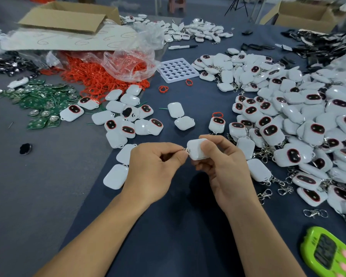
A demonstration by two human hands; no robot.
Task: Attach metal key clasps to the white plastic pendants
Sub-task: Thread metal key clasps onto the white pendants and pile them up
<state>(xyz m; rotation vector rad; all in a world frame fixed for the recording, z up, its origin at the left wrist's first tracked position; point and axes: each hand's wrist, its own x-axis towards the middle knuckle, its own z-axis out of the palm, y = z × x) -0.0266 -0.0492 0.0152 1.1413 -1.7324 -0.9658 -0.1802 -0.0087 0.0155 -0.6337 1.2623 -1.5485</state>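
Right hand (pixel 226 166) grips the white pendant (pixel 196 149) (blank side up); left hand (pixel 156 166) pinches its clasp (pixel 186 150).

Green timer (pixel 326 254) at near right edge of tabletop (pixel 178 236). Orange ring pile (pixel 96 80) under clear bag (pixel 128 58), green circuit boards (pixel 40 100) toward left edge. Cardboard box (pixel 68 16) far left corner.

Hands (pixel 154 168) (pixel 224 170): two
Cardboard boxes (pixel 68 17) (pixel 304 16): two
Marker pen (pixel 183 47): one
Holed tray (pixel 177 69): one
Green timer (pixel 326 251): one
White pendants (pixel 272 131): dozens

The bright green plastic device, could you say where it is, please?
In the head view, the green device lies bottom right on the dark blue cloth, below a loose metal clasp.
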